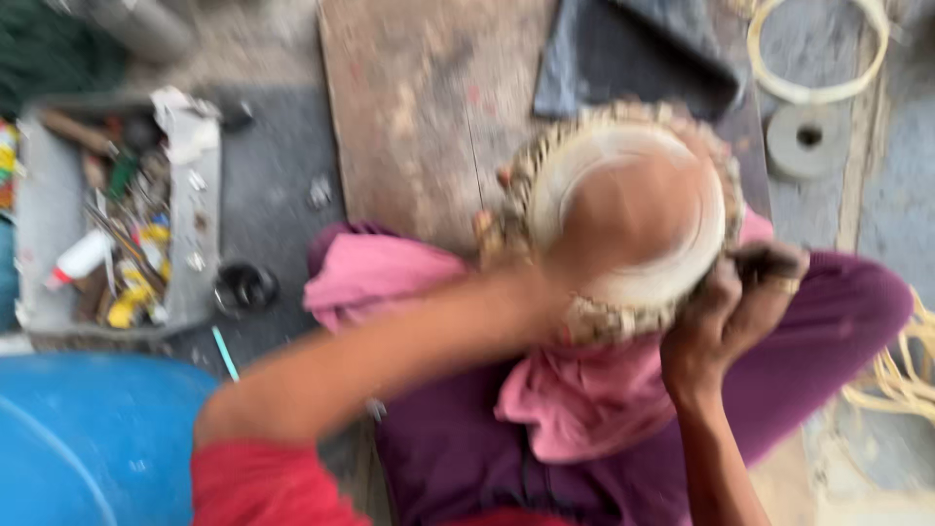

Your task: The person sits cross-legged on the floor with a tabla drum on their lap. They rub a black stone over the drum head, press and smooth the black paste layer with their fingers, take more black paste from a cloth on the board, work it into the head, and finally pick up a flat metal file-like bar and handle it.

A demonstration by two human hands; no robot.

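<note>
The round woven basket (pixel 633 219) rests over the person's lap above the pink cloth (pixel 390 278), its open side facing up toward the camera; being circular, it shows no long axis. The left hand (pixel 531 282) braces the near-left rim, fingers hidden behind it, grip indeterminable. The right hand (pixel 735 307) has its fingers closed on the right rim, apparently steadying it for edge work.

Grey floor (pixel 273 166) bears a wooden board (pixel 419 107), tool tray (pixel 117 214) (cluttered), pale ring (pixel 818 49).

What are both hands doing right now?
Left hand: mostly hidden, gripping the basket at its far rim.
Right hand: closed on the basket's near edge.
</note>
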